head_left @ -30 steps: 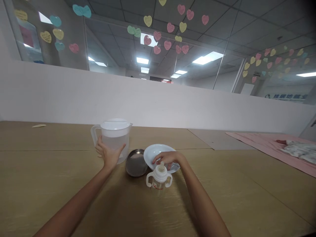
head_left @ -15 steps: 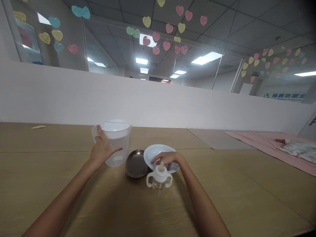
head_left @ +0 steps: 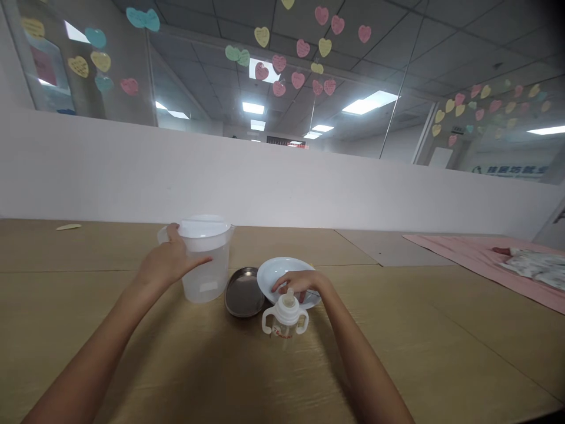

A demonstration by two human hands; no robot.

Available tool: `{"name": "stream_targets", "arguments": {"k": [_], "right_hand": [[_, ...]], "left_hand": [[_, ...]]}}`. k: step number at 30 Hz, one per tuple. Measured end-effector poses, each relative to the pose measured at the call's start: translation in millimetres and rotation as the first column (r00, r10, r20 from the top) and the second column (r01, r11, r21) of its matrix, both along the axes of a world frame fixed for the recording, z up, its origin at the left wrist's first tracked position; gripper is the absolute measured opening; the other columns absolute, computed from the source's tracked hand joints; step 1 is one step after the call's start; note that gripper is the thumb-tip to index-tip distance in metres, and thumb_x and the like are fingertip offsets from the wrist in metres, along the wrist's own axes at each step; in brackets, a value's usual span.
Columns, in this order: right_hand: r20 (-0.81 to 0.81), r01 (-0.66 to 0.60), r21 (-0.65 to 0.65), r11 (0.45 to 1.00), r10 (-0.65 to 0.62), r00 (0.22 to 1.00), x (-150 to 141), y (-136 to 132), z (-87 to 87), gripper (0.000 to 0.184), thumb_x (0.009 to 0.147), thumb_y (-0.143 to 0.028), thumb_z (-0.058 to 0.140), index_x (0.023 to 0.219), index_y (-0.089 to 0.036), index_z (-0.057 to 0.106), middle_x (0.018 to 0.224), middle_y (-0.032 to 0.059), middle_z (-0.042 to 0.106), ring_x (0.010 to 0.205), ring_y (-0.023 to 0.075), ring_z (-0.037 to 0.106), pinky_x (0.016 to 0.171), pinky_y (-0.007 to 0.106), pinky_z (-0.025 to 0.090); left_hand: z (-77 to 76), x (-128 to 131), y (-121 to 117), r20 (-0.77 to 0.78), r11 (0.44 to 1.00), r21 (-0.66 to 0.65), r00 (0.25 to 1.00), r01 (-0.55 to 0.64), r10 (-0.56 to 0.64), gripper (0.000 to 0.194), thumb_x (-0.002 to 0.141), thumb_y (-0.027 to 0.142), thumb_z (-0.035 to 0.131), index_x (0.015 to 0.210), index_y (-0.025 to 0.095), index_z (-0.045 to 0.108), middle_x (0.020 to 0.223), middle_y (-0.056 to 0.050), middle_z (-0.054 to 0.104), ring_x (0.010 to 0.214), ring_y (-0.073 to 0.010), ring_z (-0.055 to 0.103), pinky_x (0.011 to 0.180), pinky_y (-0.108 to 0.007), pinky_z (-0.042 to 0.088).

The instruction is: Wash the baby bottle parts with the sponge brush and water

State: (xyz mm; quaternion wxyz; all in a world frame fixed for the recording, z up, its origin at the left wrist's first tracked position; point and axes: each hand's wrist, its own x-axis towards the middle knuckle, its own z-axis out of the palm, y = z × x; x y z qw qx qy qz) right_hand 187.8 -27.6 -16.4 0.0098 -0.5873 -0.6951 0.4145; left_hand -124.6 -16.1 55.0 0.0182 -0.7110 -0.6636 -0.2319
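Note:
My left hand (head_left: pixel 170 259) is wrapped at the handle side of a translucent plastic pitcher (head_left: pixel 205 277), its thumb stretched across the front wall. Most of its other fingers are hidden at the handle. The pitcher stands upright with a lid on top. My right hand (head_left: pixel 300 282) reaches into a white bowl (head_left: pixel 270 274), fingers bent down and apart, touching the inside; no held object is visible. In front of the bowl stands a baby bottle (head_left: pixel 286 318) with a teat and two white handles, partly covering those fingertips. A round metal dish (head_left: pixel 244 292) lies between pitcher and bowl.
The brown tabletop (head_left: pixel 185 365) runs back to a low white wall (head_left: pixel 265 182) with glass above. A pink cloth (head_left: pixel 468 256) with a patterned garment (head_left: pixel 536 268) lies at the far right. A small yellow paper piece (head_left: pixel 69 227) rests at the back left.
My left hand and the pitcher have shifted slightly to the left and toward me. My right hand stays in the bowl; the bottle and metal dish look unmoved.

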Motion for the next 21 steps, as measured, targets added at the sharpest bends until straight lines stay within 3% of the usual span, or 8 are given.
{"name": "stream_targets", "arguments": {"k": [3, 6, 11, 21], "right_hand": [[-0.007, 0.009, -0.008, 1.000, -0.009, 1.000, -1, -2, 1.3, 0.050, 0.070, -0.023, 0.056, 0.120, -0.025, 0.059, 0.108, 0.0073, 0.062, 0.069, 0.0141, 0.063, 0.054, 0.025, 0.053], [0.001, 0.016, -0.006, 1.000, -0.016, 1.000, -2, -3, 2.6, 0.048, 0.073, -0.022, 0.056, 0.121, -0.023, 0.058, 0.105, 0.0063, 0.063, 0.065, 0.0119, 0.061, 0.055, 0.024, 0.053], [-0.024, 0.032, -0.030, 0.999, -0.032, 0.999, -3, -3, 1.8, 0.047, 0.074, -0.019, 0.054, 0.122, -0.022, 0.057, 0.093, 0.0056, 0.065, 0.054, 0.0094, 0.057, 0.053, 0.023, 0.052], [-0.048, 0.047, -0.055, 0.997, -0.050, 0.998, -7, -6, -0.5, 0.043, 0.078, -0.021, 0.049, 0.120, -0.021, 0.058, 0.098, 0.0062, 0.063, 0.060, 0.0120, 0.062, 0.055, 0.026, 0.054]], "left_hand": [[4.9, -7, 0, 0.005, 0.999, 0.003, 0.999, 0.053, -0.053, 0.101, 0.067, 0.067, 0.056, 0.143, 0.017, 0.011, 0.110, -0.018, 0.062, 0.090, -0.0394, 0.062, 0.067, -0.039, 0.047], [7.8, -11, 2, -0.039, 0.997, 0.010, 0.996, 0.076, -0.076, 0.080, 0.072, 0.064, 0.052, 0.138, 0.025, 0.029, 0.104, -0.014, 0.064, 0.087, -0.0363, 0.063, 0.068, -0.038, 0.046], [11.6, -14, -1, -0.080, 0.997, 0.023, 0.994, 0.079, -0.077, 0.066, 0.070, 0.065, 0.052, 0.123, 0.026, 0.046, 0.088, -0.008, 0.064, 0.083, -0.0324, 0.061, 0.067, -0.035, 0.044], [30.4, -11, -32, -0.099, 0.994, -0.082, 0.992, 0.076, -0.084, 0.048, 0.080, 0.062, 0.044, 0.107, 0.022, 0.049, 0.078, -0.003, 0.065, 0.072, -0.0238, 0.060, 0.059, -0.026, 0.039]]}}
